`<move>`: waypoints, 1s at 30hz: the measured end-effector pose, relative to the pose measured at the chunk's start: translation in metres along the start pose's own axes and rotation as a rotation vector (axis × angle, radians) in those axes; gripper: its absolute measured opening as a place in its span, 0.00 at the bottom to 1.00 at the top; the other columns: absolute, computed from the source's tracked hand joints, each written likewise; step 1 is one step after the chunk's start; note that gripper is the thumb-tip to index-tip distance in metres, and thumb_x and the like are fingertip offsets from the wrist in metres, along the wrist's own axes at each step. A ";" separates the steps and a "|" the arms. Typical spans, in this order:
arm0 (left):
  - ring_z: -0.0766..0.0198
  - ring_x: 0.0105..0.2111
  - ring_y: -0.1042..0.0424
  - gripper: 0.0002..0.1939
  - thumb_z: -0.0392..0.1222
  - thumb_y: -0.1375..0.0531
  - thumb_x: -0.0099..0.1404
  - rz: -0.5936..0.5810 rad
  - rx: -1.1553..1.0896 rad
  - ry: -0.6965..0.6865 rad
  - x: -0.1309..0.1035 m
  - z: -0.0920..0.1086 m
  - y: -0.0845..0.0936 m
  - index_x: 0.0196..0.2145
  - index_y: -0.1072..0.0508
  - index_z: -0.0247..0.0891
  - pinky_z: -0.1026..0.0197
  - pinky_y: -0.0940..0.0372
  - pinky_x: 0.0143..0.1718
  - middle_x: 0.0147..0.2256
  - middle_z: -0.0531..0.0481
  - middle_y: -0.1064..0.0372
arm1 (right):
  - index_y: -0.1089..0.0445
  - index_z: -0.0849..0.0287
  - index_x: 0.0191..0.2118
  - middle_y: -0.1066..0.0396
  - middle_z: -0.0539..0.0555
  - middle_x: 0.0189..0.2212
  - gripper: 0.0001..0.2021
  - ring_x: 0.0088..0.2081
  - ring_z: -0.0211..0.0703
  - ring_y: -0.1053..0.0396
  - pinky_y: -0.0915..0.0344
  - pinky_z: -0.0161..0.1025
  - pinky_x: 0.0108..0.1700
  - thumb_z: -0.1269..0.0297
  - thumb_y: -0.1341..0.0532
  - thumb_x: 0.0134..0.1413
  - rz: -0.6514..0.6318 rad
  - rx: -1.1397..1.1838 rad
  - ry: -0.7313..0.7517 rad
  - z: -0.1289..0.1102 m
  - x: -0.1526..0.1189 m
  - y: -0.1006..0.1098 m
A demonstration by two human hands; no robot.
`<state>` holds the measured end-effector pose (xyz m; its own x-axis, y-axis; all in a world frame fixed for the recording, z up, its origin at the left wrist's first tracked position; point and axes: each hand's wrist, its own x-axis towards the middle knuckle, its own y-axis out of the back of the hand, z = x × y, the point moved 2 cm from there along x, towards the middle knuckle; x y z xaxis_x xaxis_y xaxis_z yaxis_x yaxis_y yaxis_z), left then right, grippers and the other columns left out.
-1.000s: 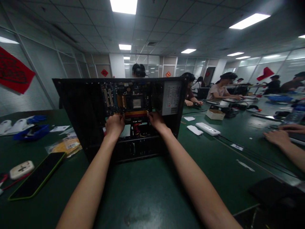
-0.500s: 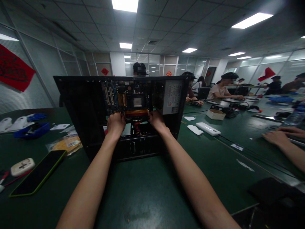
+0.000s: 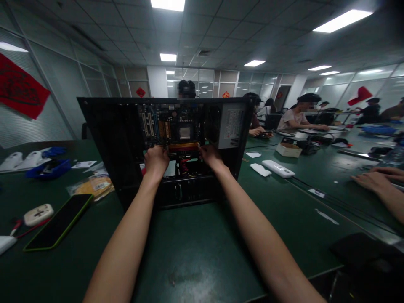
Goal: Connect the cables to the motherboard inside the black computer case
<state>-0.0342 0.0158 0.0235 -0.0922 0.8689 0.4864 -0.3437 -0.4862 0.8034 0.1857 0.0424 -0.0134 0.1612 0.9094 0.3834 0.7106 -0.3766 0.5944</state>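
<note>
An open black computer case [image 3: 110,139] stands on the green table [image 3: 195,252], its inside facing me. Within it are a motherboard [image 3: 172,114], a silver power supply [image 3: 232,122] at the right and red and yellow memory slots [image 3: 183,147] low on the board. My left hand [image 3: 157,160] is at the left end of these slots, fingers curled, their tips hidden. At the right end is my right hand [image 3: 211,156], with thumb and fingers bent together; what they pinch, if anything, is too small to tell.
Phone [image 3: 59,221], white device [image 3: 38,214], bagged yellow item [image 3: 94,186] and blue tray [image 3: 49,169] lie left. White power strip [image 3: 278,168], cables and small box [image 3: 288,150] lie right. A person's hands [image 3: 372,181] rest at the far right; other people sit behind.
The whole view has shifted slightly, so case and table items appear a little further right. Both hands remain at the slot ends, with my right fingers slightly changed in pose.
</note>
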 end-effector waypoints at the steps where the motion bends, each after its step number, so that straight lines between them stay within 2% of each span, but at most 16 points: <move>1: 0.44 0.44 0.25 0.17 0.44 0.45 0.67 0.001 0.005 -0.004 0.000 0.001 0.000 0.46 0.20 0.38 0.50 0.31 0.44 0.42 0.35 0.24 | 0.26 0.63 0.37 0.24 0.56 0.31 0.14 0.32 0.41 0.25 0.38 0.30 0.30 0.68 0.47 0.69 0.000 -0.006 0.008 0.000 0.000 0.000; 8: 0.42 0.43 0.24 0.18 0.42 0.48 0.68 0.057 0.071 0.013 -0.002 0.000 0.005 0.45 0.21 0.34 0.48 0.31 0.43 0.40 0.32 0.24 | 0.24 0.62 0.39 0.23 0.54 0.32 0.13 0.33 0.42 0.24 0.38 0.31 0.32 0.67 0.47 0.69 0.018 -0.083 0.046 0.000 -0.003 0.001; 13: 0.44 0.43 0.24 0.18 0.44 0.48 0.68 0.069 0.042 -0.020 0.000 -0.008 0.007 0.46 0.20 0.38 0.49 0.31 0.44 0.41 0.35 0.23 | 0.23 0.63 0.42 0.23 0.56 0.36 0.13 0.38 0.43 0.25 0.38 0.31 0.37 0.67 0.45 0.68 0.048 -0.181 0.082 -0.001 -0.002 0.003; 21: 0.44 0.45 0.24 0.17 0.44 0.45 0.65 -0.031 -0.043 0.000 0.007 -0.011 -0.001 0.44 0.19 0.42 0.50 0.30 0.44 0.42 0.37 0.22 | 0.24 0.64 0.47 0.24 0.59 0.42 0.14 0.44 0.44 0.27 0.38 0.34 0.46 0.69 0.46 0.67 0.107 -0.252 0.062 -0.002 -0.002 0.008; 24: 0.45 0.44 0.24 0.16 0.42 0.44 0.63 -0.067 -0.065 -0.005 0.008 -0.012 -0.004 0.44 0.18 0.43 0.50 0.30 0.45 0.42 0.38 0.22 | 0.23 0.64 0.44 0.24 0.61 0.42 0.15 0.45 0.46 0.27 0.38 0.34 0.46 0.70 0.48 0.67 0.104 -0.301 0.075 -0.005 -0.004 0.008; 30: 0.47 0.45 0.24 0.18 0.36 0.46 0.61 -0.072 -0.043 -0.122 0.009 -0.010 -0.004 0.44 0.18 0.39 0.52 0.30 0.48 0.42 0.39 0.22 | 0.23 0.63 0.45 0.23 0.60 0.42 0.15 0.45 0.48 0.26 0.37 0.33 0.41 0.74 0.47 0.63 0.049 -0.306 0.069 -0.016 -0.011 0.008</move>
<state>-0.0427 0.0259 0.0213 0.0476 0.8821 0.4686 -0.3853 -0.4166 0.8234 0.1792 0.0264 -0.0015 0.1356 0.8789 0.4573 0.4622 -0.4644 0.7555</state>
